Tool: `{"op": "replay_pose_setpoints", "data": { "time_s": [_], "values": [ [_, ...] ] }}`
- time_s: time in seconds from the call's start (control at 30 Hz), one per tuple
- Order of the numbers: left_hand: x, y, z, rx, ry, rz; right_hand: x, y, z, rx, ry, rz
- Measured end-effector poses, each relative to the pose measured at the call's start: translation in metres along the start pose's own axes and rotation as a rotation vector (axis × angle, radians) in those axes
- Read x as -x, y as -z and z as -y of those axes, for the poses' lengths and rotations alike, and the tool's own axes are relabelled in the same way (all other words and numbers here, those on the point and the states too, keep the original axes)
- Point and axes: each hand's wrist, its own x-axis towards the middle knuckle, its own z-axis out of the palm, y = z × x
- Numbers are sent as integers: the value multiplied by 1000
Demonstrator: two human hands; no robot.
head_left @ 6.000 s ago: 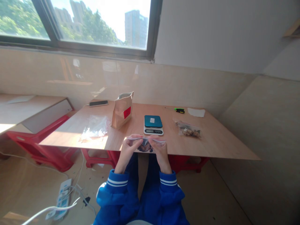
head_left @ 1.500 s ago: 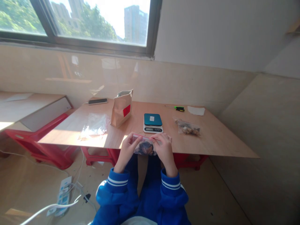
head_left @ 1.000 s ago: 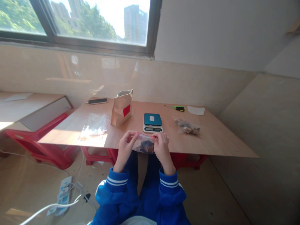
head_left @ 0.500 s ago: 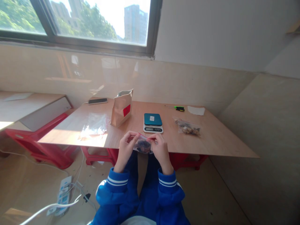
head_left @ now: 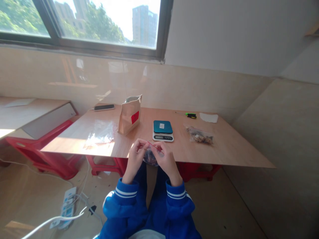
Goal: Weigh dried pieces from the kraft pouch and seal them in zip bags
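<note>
Small clear zip bag of dark brown pieces (head_left: pixel 150 156) pinched at red-striped top by left hand (head_left: pixel 135 156) and right hand (head_left: pixel 166 158) fingers, at near edge of wooden counter (head_left: pixel 224 146).

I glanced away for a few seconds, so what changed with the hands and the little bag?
Both hands, left and right, kept pinching the small clear red-strip zip bag of dark brown pieces and drew closer along its top. The teal kitchen scale, brown paper pouch and second filled clear bag stayed put.
</note>
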Motion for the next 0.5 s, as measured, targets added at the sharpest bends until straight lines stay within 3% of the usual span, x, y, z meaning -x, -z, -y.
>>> {"op": "replay_pose_setpoints", "data": {
  "time_s": [0.3,0.5],
  "values": [
    [3,-4,-2,-17,-36,39,1,-7,-10,85,13,-112],
    [4,-2,-5,2,14,-9,0,-6,-10,-1,-50,-53]
  ]
}}
